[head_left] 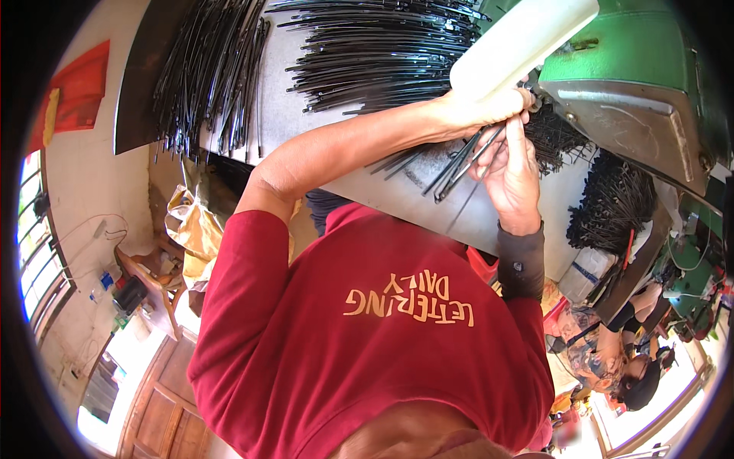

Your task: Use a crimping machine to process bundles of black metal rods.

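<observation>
At the near edge of the grey table [306, 115], close under the green machine [634, 76], both hands met on a small bundle of thin black rods [459, 164]. Left hand [489, 103], on a bare forearm running out of a red shirt [367, 329]: grip closed over the top ends of the bundle, fingers curled tight right at the machine's grey metal face, apparently to keep the ends level and together. Right hand [512, 164], dark sleeve cuff at the wrist: grip also closed on the same rods, lower down, thumb and fingers wrapped round the middle so the loose lower ends fanned out only slightly over the table. The bundle slanted down and to the left from the machine, clear of the table surface as far as could be told. A white plastic bottle [520, 42] lay tilted just above the left hand, its body against the machine; whether it touched the hand could not be told. Loose stock lay sorted in heaps within arm's reach: a broad spread of long black rods [382, 53] across the table's far side, a second sheaf [206, 69] hanging over its left edge, and a tangled dark heap [612, 203] beside the machine, likely kept apart by stage. A co-worker [612, 352] sat at the lower right, well apart from the hands.
</observation>
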`<action>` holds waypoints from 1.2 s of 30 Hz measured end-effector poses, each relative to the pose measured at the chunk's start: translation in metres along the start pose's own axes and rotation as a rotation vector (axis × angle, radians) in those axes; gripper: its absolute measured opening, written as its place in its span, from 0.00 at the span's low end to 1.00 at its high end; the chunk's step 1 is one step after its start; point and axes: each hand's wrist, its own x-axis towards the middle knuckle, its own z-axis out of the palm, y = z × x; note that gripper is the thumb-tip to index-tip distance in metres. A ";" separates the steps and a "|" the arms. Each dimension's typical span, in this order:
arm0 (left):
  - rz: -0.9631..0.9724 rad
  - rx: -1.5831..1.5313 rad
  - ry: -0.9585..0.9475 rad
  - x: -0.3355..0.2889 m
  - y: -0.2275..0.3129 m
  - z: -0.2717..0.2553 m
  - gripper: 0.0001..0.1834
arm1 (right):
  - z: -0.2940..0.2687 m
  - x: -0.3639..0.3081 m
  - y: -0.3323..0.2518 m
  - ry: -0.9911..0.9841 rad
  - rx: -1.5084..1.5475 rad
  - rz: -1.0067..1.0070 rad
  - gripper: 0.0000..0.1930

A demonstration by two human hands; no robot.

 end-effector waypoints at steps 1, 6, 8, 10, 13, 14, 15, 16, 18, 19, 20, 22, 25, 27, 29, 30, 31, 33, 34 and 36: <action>-0.008 -0.017 -0.021 0.003 0.000 0.000 0.14 | -0.001 0.002 0.004 -0.018 0.067 -0.004 0.23; 0.072 0.001 -0.064 -0.004 0.018 -0.006 0.17 | -0.005 0.002 0.001 -0.114 -0.041 -0.142 0.20; 0.195 0.009 -0.071 -0.019 0.036 -0.039 0.12 | -0.006 -0.009 -0.002 0.090 -0.770 -0.467 0.12; 0.049 0.354 0.132 -0.050 0.084 -0.088 0.16 | -0.032 -0.016 0.004 0.128 -0.980 -0.567 0.04; 0.368 1.803 0.539 -0.088 0.123 -0.096 0.18 | -0.034 -0.040 -0.001 0.123 -1.242 -0.586 0.04; 0.610 2.285 0.632 -0.097 0.120 -0.097 0.23 | -0.033 -0.040 0.001 0.126 -1.240 -0.585 0.04; 0.449 2.133 0.597 -0.109 0.109 -0.105 0.22 | -0.033 -0.039 0.002 0.123 -1.279 -0.613 0.04; 0.414 1.862 0.413 -0.121 0.095 -0.097 0.16 | -0.032 -0.037 0.004 0.107 -1.316 -0.644 0.05; 0.226 1.467 0.208 -0.143 0.053 -0.061 0.10 | -0.030 -0.032 0.004 0.080 -1.407 -0.691 0.06; 0.268 1.472 0.125 -0.150 0.036 -0.047 0.11 | -0.024 -0.032 0.000 0.063 -1.529 -0.766 0.06; 0.263 1.538 0.104 -0.152 0.021 -0.040 0.11 | -0.021 -0.032 -0.001 0.050 -1.658 -0.838 0.06; 0.394 1.609 0.180 -0.148 0.003 -0.045 0.09 | -0.021 -0.035 0.001 0.061 -1.736 -0.831 0.07; 0.507 1.613 0.192 -0.139 -0.002 -0.062 0.04 | -0.023 -0.035 0.005 0.105 -1.759 -0.829 0.06; 0.506 1.642 0.181 -0.140 0.000 -0.064 0.03 | -0.028 -0.032 0.007 0.138 -1.669 -0.893 0.06; 0.507 1.671 0.179 -0.140 0.003 -0.063 0.03 | -0.030 -0.033 0.006 0.180 -1.651 -0.878 0.06; 0.489 1.686 0.185 -0.140 0.006 -0.060 0.06 | -0.030 -0.035 0.005 0.221 -1.632 -0.861 0.05; 0.468 1.703 0.195 -0.141 0.009 -0.057 0.09 | -0.030 -0.035 0.003 0.233 -1.630 -0.857 0.05; 0.464 1.632 0.199 -0.142 0.014 -0.048 0.09 | -0.029 -0.037 0.004 0.238 -1.503 -0.827 0.06; 0.458 1.560 0.195 -0.141 0.016 -0.042 0.10 | -0.028 -0.038 0.005 0.247 -1.376 -0.788 0.07; 0.453 1.307 0.164 -0.134 0.015 -0.026 0.12 | -0.021 -0.040 0.004 0.219 -1.322 -0.825 0.08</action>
